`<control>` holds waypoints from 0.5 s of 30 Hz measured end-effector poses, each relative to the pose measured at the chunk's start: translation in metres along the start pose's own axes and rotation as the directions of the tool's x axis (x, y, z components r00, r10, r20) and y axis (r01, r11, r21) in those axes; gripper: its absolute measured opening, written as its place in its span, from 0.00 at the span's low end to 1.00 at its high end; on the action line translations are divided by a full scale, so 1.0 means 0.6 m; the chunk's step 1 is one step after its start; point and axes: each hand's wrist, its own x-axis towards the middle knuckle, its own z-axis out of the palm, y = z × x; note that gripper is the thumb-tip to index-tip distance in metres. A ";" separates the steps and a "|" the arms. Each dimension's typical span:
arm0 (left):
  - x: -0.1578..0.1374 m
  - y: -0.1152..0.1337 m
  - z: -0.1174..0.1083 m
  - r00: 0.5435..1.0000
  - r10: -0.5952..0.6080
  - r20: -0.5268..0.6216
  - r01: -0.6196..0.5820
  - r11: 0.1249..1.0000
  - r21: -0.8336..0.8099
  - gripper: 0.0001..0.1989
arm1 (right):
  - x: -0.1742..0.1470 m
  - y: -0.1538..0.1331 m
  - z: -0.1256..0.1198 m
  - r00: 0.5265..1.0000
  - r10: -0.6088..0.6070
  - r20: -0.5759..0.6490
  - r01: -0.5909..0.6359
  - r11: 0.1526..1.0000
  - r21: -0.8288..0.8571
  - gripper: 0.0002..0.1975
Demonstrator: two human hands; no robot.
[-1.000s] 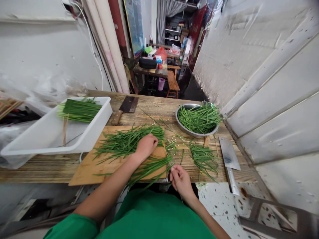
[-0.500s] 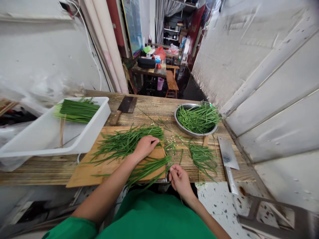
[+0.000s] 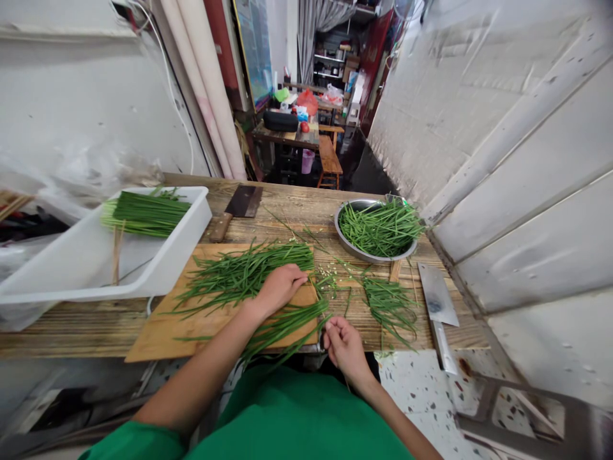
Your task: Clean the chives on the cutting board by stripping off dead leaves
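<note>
My left hand point(image 3: 281, 289) reaches over the wooden cutting board point(image 3: 158, 326), fingertips pinched near the board's right edge. Whatever lies between them is too small to make out. Under and beyond that hand spreads a loose pile of garlic chives point(image 3: 244, 271). A smaller bunch of chives point(image 3: 287, 329) lies nearer to me, its cut ends pointing right. At those ends my right hand point(image 3: 345, 348) is closed in a pinch on what looks like a thin skewer point(image 3: 348, 385), a bit of which shows below the palm. Small pale trimmings point(image 3: 330, 271) lie beside the board.
A steel bowl point(image 3: 341, 233) heaped with chives stands at the back right. More chives point(image 3: 390, 306) lie right of the board, near a cleaver point(image 3: 438, 300). Another cleaver point(image 3: 244, 201) lies behind the board. A white tray point(image 3: 177, 271) with chives sits left.
My left hand has shifted very slightly toward me, its fingertips still pinched. My right hand and the chives look unchanged.
</note>
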 end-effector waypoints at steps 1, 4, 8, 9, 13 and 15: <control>-0.006 0.008 -0.002 0.999 0.038 0.040 -0.037 0.999 -0.005 0.12 | 0.000 -0.001 0.001 1.000 -0.001 0.001 0.001 1.000 -0.003 0.18; -0.024 0.030 -0.008 0.973 0.163 0.161 -0.156 0.986 -0.055 0.12 | -0.001 -0.006 0.003 1.000 -0.007 -0.001 0.007 1.000 -0.022 0.18; -0.032 0.026 -0.016 0.969 0.186 0.164 -0.177 0.982 -0.067 0.13 | -0.001 -0.007 0.004 1.000 -0.013 -0.007 0.013 1.000 -0.028 0.18; -0.028 0.018 -0.017 0.983 0.138 0.122 -0.135 0.990 -0.035 0.13 | -0.001 -0.005 0.004 1.000 -0.013 -0.009 0.013 1.000 -0.022 0.18; -0.003 -0.013 -0.015 0.999 -0.050 0.003 0.049 0.984 0.173 0.12 | -0.001 0.002 0.001 1.000 -0.008 -0.011 0.008 1.000 0.001 0.18; 0.008 -0.019 -0.010 0.997 -0.077 0.030 0.066 0.959 0.276 0.11 | -0.001 0.004 -0.001 1.000 -0.011 -0.011 0.011 1.000 0.003 0.17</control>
